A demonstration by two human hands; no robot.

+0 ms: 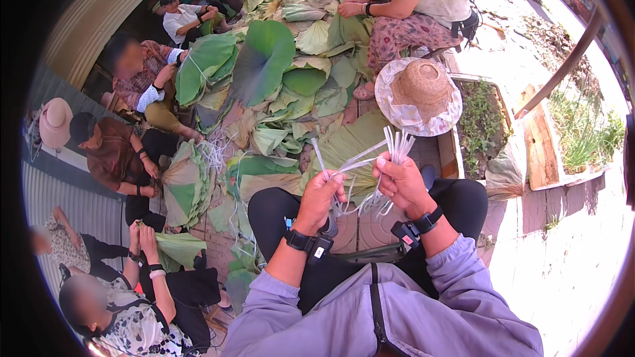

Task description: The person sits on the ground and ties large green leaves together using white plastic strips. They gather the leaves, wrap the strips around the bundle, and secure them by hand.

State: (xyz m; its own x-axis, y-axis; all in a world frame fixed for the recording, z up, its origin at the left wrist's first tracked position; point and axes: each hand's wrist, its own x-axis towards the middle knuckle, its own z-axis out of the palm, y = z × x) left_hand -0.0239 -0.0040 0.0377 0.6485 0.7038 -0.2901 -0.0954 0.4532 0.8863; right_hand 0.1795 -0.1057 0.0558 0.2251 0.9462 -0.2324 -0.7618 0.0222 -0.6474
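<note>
In front of my lap, my left hand (325,193) is closed on a thin white plastic strip (318,156), with loops of strip dangling below it. A little to its right, my right hand (398,184) grips a bundle of white strips (401,144) whose ends fan out upward and whose tails hang down in loops. One strip slants between the two hands. Under and beyond my hands lie large green and dried tan leaves (344,135) on the paving.
Several people sit at the left, one (119,158) with stacked leaves (185,185); another person (423,0) sits at the upper right. A straw hat (419,86) lies by a planter (486,129). A tangle of white strips (215,152) and a wooden board (536,135) are nearby.
</note>
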